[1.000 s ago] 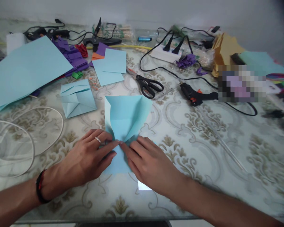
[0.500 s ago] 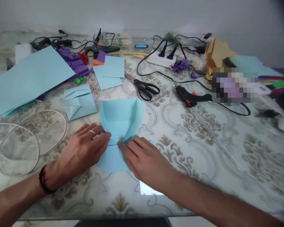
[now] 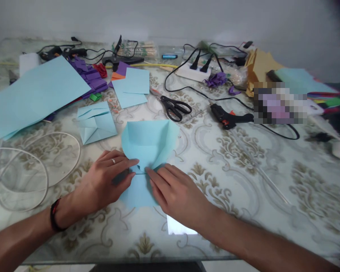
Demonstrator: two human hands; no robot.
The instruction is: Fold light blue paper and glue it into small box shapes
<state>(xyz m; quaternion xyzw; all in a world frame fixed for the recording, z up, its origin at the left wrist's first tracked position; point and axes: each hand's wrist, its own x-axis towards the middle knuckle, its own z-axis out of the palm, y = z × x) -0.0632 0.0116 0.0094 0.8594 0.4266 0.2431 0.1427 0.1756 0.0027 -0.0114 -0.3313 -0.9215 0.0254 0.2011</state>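
A folded sheet of light blue paper stands partly raised in front of me, its upper part bent up into an open, box-like shape. Its lower part lies flat on the table. My left hand, with a ring and a dark bracelet, grips the left side of the crease between thumb and fingers. From the right, my right hand has its fingers pressed together on the same fold, its thumb mostly hidden. A finished-looking folded blue piece rests just beyond my left hand.
Black-handled scissors and a glue gun lie beyond the paper. Large blue sheets are at the left, near a white hoop. A power strip with cords sits at the back.
My left hand has moved slightly right, its thumb and index fingertip now farther apart at the crease. The raised part of the paper has shifted a little right.
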